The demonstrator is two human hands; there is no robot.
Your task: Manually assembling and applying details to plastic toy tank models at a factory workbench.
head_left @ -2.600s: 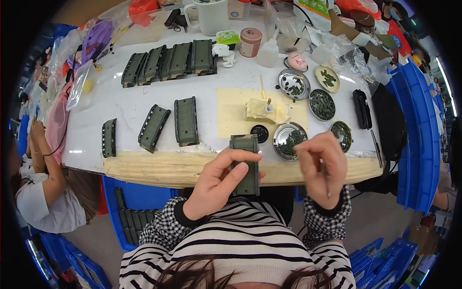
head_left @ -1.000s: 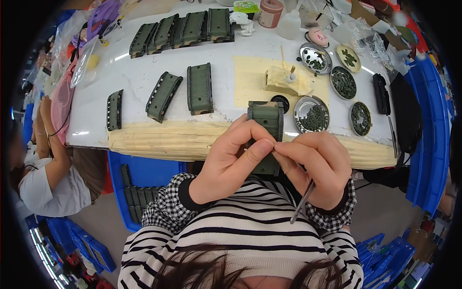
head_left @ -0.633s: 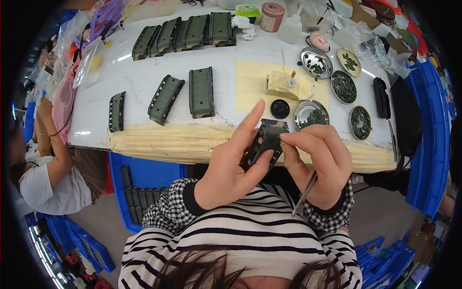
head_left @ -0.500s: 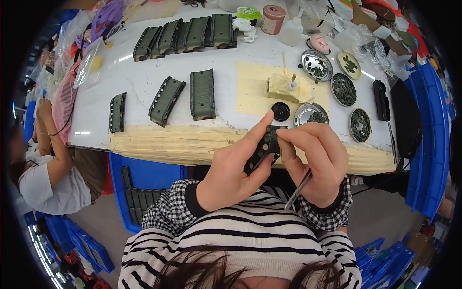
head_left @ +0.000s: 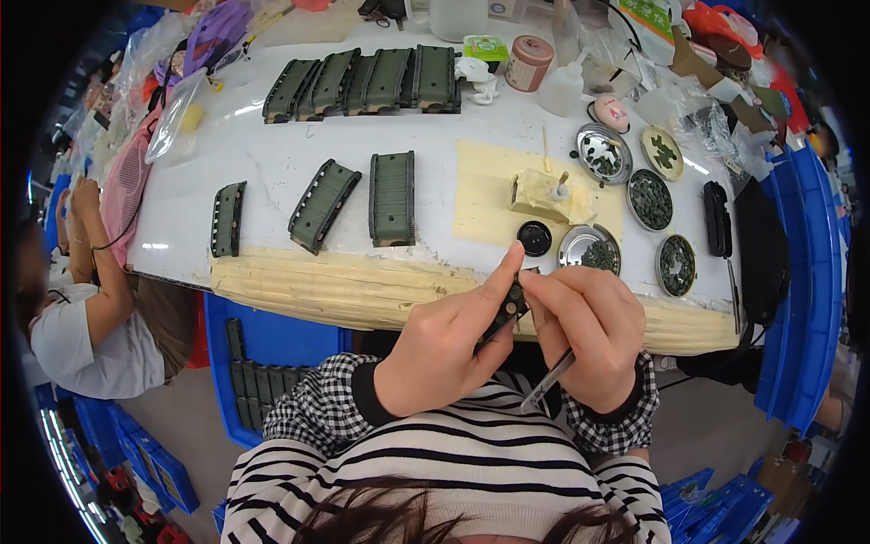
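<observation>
Above my lap, my left hand (head_left: 439, 340) is closed around a small dark green plastic part (head_left: 509, 310), which looks like the curved green pieces on the table. The fingertips of my right hand (head_left: 594, 326) pinch at the part's upper end; whether a small bit is between them is hidden. Metal tweezers (head_left: 547, 381) are tucked in the right palm, their tips pointing down toward my striped top. Just beyond my hands sit a round black pot (head_left: 535, 238) and a metal dish (head_left: 573, 247) of tiny green bits.
More curved green pieces (head_left: 391, 199) lie left and at the back. Several dishes of green bits, including one round dish (head_left: 675, 266), stand at right. A wrapped block (head_left: 544, 196) rests on yellow paper. A blue bin (head_left: 272, 317) is below the table; another person (head_left: 100, 299) sits left.
The part in my left hand has turned so a narrower side shows. My right fingers stay at its upper end. The table appears slightly lower in the picture.
</observation>
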